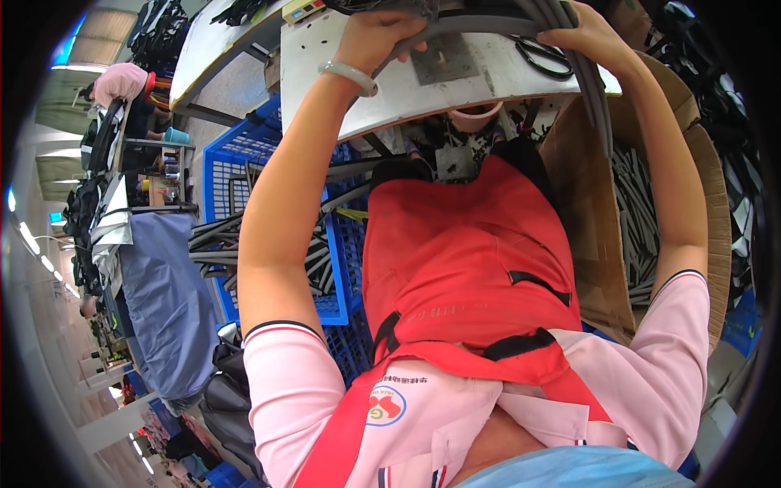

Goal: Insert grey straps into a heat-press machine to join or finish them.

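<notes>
At the top centre of the frame, the left hand (381, 39), a pale bracelet (349, 77) around its wrist, curls its fingers around the left part of a long, smooth grey flexible strip (480, 25). The strip runs across above the counter to the right hand (587, 34) at the upper right, which grips a bundle of similar grey strips (596, 102), their ends hanging past the counter's edge.

The white-topped counter (350, 114) has a dark square plate (447, 69) set in its surface, between and below the hands. Just beside the bundle lies a black looped object (540, 58), and a dark, bunched object (389, 6) is at the upper edge, by the left hand.

At right, an open brown cardboard box (582, 191) holds many short grey strips (636, 232). At left of centre, a blue perforated plastic crate (224, 167) holds more grey pieces (320, 262). The wearer's red apron (472, 244) fills the middle. In the upper left, another person in a pink top (122, 84) bends forward.
</notes>
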Demonstrator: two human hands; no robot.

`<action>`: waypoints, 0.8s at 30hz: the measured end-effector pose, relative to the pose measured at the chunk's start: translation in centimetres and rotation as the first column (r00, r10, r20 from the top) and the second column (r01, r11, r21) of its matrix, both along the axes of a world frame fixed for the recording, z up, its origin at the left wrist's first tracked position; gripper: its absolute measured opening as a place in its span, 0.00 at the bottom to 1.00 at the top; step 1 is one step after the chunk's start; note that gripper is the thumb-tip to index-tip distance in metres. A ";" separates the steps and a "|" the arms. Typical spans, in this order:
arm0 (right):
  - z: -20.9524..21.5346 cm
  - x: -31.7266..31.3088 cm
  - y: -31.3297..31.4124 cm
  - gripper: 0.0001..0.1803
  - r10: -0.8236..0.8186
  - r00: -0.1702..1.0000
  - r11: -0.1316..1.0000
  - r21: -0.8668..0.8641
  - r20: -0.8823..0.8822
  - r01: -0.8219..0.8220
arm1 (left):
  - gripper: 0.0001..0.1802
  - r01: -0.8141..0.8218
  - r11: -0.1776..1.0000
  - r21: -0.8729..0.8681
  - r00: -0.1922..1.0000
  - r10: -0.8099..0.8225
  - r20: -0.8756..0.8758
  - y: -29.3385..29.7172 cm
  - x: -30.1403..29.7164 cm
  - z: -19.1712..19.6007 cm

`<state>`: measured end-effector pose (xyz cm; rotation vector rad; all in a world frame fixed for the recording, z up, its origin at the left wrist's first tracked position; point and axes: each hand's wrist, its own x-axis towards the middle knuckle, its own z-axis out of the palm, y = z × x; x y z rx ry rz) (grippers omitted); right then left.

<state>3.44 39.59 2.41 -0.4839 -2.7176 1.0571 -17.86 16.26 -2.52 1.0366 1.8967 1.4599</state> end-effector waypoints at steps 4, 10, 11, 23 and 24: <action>-0.8 1.3 -2.0 0.21 -0.033 0.952 0.968 -0.249 -0.304 -0.045 | 0.13 -0.092 0.996 0.011 0.986 0.093 -0.141 -2.6 -0.7 -0.3; -6.7 2.3 -12.4 0.16 0.631 0.767 0.666 0.589 -0.119 -0.458 | 0.14 0.247 0.961 -0.125 0.813 -0.276 -0.513 -0.6 6.1 0.1; -8.0 2.0 -15.1 0.11 0.713 0.685 0.547 0.733 -0.154 -0.404 | 0.14 0.237 0.954 -0.184 0.868 -0.293 -0.402 0.5 7.3 0.3; -5.4 3.2 -5.3 0.30 0.291 0.955 0.940 0.198 -0.048 -0.276 | 0.18 0.262 0.874 -0.409 0.965 -0.246 0.091 -9.5 4.6 -8.2; -4.7 4.0 -4.0 0.35 0.208 0.978 0.970 0.125 0.035 -0.210 | 0.18 0.270 0.873 -0.406 0.963 -0.255 0.093 -9.5 5.5 -7.4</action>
